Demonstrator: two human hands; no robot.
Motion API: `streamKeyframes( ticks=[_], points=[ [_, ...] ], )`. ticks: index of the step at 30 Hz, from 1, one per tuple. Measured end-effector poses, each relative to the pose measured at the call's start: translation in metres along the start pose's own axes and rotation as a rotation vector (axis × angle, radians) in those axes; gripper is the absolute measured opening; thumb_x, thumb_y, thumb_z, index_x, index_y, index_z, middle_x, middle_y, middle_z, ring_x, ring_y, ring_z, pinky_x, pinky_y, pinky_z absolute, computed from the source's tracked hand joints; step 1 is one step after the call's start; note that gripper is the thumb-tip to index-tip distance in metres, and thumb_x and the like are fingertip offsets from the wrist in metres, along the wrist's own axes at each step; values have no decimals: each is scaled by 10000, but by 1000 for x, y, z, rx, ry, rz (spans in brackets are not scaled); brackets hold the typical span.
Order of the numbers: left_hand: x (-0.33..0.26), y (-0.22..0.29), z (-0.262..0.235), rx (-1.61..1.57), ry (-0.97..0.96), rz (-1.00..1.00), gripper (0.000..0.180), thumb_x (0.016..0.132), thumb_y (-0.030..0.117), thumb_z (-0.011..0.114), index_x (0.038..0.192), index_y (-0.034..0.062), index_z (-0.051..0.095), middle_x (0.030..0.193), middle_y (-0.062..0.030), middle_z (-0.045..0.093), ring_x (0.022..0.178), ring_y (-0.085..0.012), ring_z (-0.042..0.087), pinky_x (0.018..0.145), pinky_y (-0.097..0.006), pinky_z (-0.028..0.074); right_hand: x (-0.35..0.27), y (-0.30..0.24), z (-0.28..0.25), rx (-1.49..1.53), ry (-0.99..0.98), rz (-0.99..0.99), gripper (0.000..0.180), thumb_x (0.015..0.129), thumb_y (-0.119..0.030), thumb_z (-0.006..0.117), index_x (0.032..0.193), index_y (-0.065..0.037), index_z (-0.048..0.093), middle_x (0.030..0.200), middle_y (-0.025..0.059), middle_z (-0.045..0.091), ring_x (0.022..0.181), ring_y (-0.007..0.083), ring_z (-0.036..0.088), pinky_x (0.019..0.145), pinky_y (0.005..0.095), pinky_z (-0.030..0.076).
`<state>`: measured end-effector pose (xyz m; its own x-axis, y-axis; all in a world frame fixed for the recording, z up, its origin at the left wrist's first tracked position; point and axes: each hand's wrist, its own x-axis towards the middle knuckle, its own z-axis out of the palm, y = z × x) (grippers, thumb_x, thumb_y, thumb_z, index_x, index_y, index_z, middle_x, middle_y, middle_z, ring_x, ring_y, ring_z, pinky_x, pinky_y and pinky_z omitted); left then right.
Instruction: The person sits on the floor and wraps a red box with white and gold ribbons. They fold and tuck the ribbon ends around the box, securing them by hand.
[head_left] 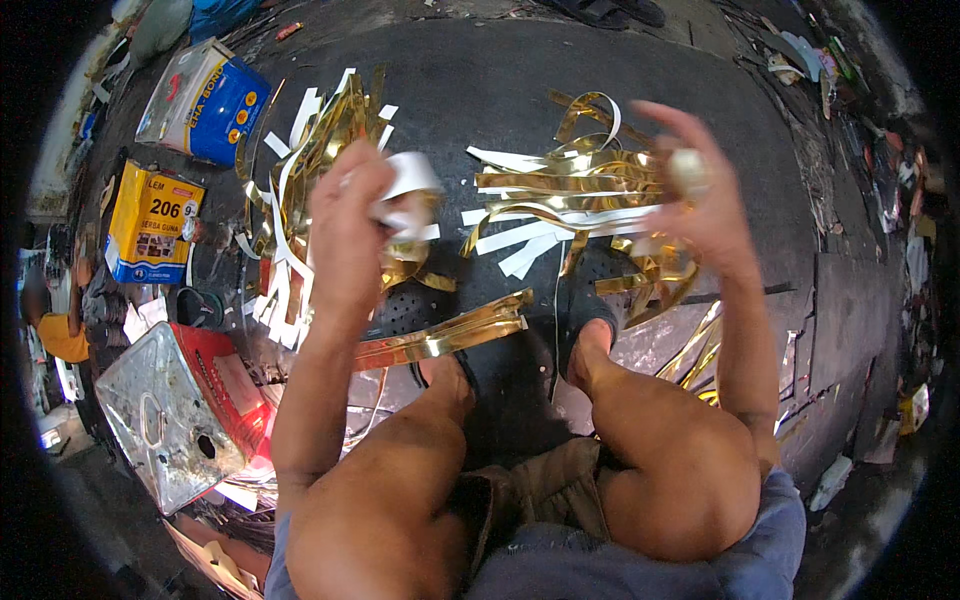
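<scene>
My left hand (345,225) is closed, with a curled white strip (410,175) at its fingertips, smeared by motion. Beneath that hand lies a loose heap of shiny gold and white strips (285,215). My right hand (705,215) has its fingers curved round a small pale, roundish thing (688,172), too blurred to name. Just left of it, a second bunch of gold and white strips (570,183) is spread on the dark floor mat (500,90). A flat bundle of gold strips (445,335) rests between my hands, close to my left foot.
On the left stand a blue and white tin (225,110), a yellow and blue tin (150,225) and a tilted red can with a dented metal top (165,420). My feet in dark clogs (590,295) flank the middle. Scraps (800,60) litter the far right edge.
</scene>
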<state>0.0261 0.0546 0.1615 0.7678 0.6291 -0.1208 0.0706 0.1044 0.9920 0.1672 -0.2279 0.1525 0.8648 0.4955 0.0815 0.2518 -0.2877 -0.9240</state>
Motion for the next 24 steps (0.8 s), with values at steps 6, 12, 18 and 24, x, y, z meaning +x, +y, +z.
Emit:
streamKeyframes(
  ticks=[6, 12, 18, 24],
  points=[
    [7, 57, 22, 122, -135, 895, 339, 962, 119, 626, 1269, 7, 537, 1245, -125, 571, 1112, -236, 571, 974, -361, 451, 47, -88, 103, -8, -72, -576, 377, 828, -294, 784, 1104, -62, 678, 912, 154, 747, 873, 344, 742, 775, 429, 559],
    [-19, 17, -14, 226, -119, 1226, 246, 881, 195, 700, 1002, 30, 563, 938, -124, 612, 827, -277, 600, 747, -398, 461, 105, -128, 41, 816, 212, -246, 67, 926, -143, 654, 950, -84, 632, 788, 15, 608, 673, 135, 619, 628, 300, 549],
    [-56, -189, -1, 860, -705, 499, 446, 771, 213, 842, 1142, 87, 630, 1003, -126, 625, 855, -348, 681, 677, -438, 552, 84, 38, -31, 883, 585, 92, 283, 970, -224, 676, 1172, -30, 638, 1071, 109, 685, 947, 245, 689, 838, 406, 566],
    [-74, -268, -22, 1258, -964, 338, 628, 837, 250, 764, 1397, 113, 515, 1191, -160, 580, 1027, -390, 677, 801, -507, 584, -34, 238, -24, -389, 575, 459, 886, 739, -454, 900, 1364, 69, 551, 1292, 228, 643, 1174, 345, 636, 1019, 417, 496]
  ],
)
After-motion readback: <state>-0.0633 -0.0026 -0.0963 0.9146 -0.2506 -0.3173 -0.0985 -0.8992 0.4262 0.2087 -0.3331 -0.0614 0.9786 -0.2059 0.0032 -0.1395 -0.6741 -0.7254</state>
